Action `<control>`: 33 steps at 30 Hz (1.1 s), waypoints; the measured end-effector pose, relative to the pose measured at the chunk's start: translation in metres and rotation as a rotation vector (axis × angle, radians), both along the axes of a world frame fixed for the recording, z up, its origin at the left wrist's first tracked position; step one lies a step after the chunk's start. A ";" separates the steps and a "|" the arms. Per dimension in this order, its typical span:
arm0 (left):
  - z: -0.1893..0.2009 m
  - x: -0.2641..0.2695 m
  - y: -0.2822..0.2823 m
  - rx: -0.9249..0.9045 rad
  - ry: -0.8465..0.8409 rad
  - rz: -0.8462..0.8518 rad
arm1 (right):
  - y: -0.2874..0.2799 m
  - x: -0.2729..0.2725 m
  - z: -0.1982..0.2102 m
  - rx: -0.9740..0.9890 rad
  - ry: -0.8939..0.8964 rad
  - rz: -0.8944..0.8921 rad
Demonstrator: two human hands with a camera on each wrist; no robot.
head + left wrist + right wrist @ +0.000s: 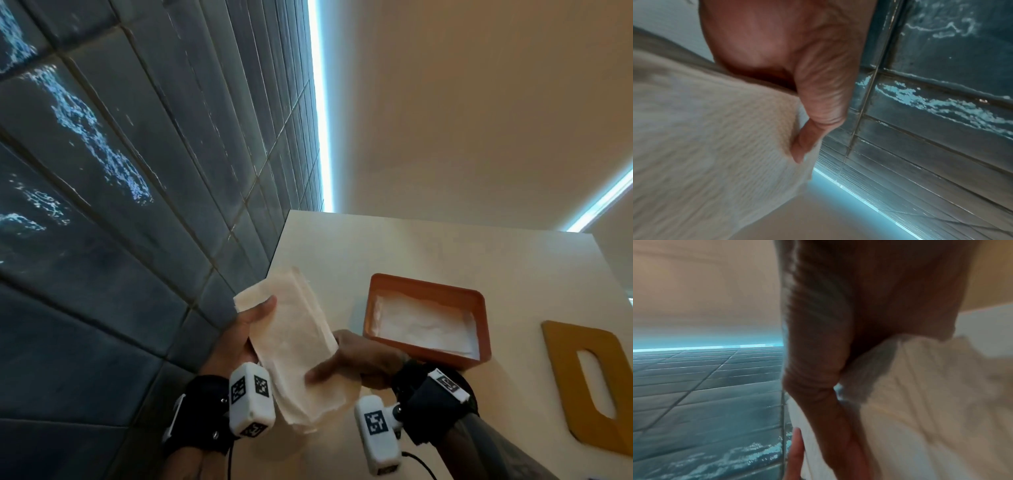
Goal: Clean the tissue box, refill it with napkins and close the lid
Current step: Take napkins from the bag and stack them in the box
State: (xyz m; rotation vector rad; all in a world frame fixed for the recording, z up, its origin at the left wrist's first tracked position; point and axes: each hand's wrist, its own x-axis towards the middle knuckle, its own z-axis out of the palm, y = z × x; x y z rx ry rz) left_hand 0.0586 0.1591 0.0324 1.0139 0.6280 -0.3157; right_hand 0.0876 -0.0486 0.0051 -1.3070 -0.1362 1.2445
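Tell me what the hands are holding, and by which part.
Both hold one stack of napkins. The left hand grips its far end, thumb on top; the right hand pinches its near right edge.

The head view looks down from above onto the counter (445,246), tiled wall (137,171) toward 10 o'clock. Each wrist view sits very close behind its thumb, facing that wall; all three share the napkin stack (294,346).

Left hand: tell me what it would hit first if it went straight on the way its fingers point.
Probably the dark tiled wall beyond the left hand, which holds the napkin stack; depth is unclear.
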 end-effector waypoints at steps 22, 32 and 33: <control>0.016 0.026 -0.099 0.350 -0.290 -0.096 | -0.129 0.009 0.024 0.263 0.087 -0.793; 0.021 0.031 -0.117 0.131 -0.221 -0.183 | -0.137 0.006 0.021 0.178 -0.096 -0.958; 0.021 0.032 -0.118 0.122 -0.208 -0.186 | -0.137 0.005 0.022 0.171 -0.112 -0.968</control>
